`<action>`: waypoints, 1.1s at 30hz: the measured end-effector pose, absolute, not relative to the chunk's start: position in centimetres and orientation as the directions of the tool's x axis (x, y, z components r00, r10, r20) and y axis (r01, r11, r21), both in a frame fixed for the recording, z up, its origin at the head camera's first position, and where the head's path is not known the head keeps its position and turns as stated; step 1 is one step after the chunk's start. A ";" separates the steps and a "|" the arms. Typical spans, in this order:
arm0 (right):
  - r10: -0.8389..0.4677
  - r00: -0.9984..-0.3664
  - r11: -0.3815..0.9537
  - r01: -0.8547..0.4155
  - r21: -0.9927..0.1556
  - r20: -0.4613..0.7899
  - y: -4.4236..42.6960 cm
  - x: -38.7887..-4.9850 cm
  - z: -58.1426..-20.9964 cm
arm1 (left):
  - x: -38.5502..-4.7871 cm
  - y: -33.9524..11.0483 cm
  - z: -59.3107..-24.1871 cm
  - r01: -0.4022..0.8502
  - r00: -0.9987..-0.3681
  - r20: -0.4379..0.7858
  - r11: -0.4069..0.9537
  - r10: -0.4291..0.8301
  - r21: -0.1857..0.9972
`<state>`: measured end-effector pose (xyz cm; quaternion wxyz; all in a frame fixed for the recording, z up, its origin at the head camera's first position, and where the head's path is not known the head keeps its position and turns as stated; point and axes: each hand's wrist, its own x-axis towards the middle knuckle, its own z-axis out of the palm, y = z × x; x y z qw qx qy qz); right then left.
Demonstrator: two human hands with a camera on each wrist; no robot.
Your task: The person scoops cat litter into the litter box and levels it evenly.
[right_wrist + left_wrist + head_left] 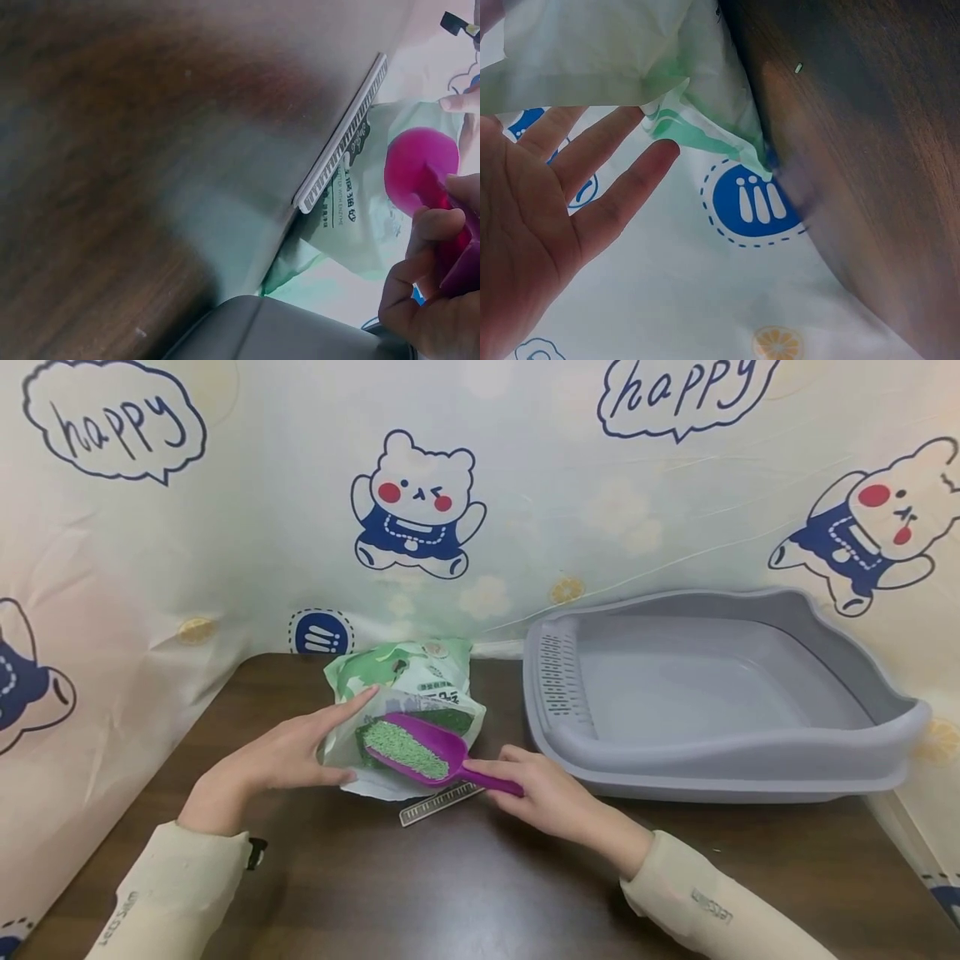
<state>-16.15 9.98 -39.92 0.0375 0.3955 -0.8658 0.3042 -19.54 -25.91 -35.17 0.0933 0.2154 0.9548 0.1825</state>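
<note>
A white and green bag (405, 668) of green litter pellets leans at the back of the table, its mouth facing me. At its left side is my left hand (281, 756), thumb and fingers spread and fairly straight; in the left wrist view the fingers (607, 146) reach up to the bag's edge. My right hand (543, 793) grips the handle of a purple scoop (453, 747). Heaped with pale green pellets (405, 749), the scoop sits at the bag's mouth. From the right wrist view only the scoop's underside (420, 169) shows.
A large grey litter tray (720, 768) with a slotted panel at its left end stands on the right. A flat slotted strip (435, 804) lies on the table before the bag. One loose pellet (799, 67) is on the wood. Patterned cloth (525, 527) hangs behind.
</note>
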 end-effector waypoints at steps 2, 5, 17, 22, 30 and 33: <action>-0.659 -0.683 0.496 -0.709 -0.502 0.314 10.1 -16.1 -39.9 | -19.5 -25.9 -35.1 0.371 -0.891 -0.104 0.842 0.441 0.392; -0.658 -0.679 0.490 -0.714 -0.501 0.325 10.2 -15.9 -39.8 | -19.5 -25.9 -35.0 0.366 -0.893 -0.108 0.844 0.438 0.393; -0.667 -0.689 0.503 -0.697 -0.511 0.283 10.8 -15.4 -39.3 | -19.5 -26.0 -35.1 0.372 -0.893 -0.101 0.845 0.439 0.384; -0.670 -0.683 0.492 -0.701 -0.516 0.291 10.9 -15.2 -39.0 | -19.6 -26.0 -35.1 0.366 -0.894 -0.108 0.848 0.435 0.385; -0.669 -0.664 0.470 -0.725 -0.503 0.333 11.3 -14.8 -38.7 | -19.6 -26.1 -35.3 0.367 -0.893 -0.107 0.846 0.436 0.386; -0.668 -0.658 0.462 -0.732 -0.501 0.347 11.5 -14.7 -38.6 | -19.7 -26.1 -35.2 0.366 -0.893 -0.109 0.845 0.437 0.391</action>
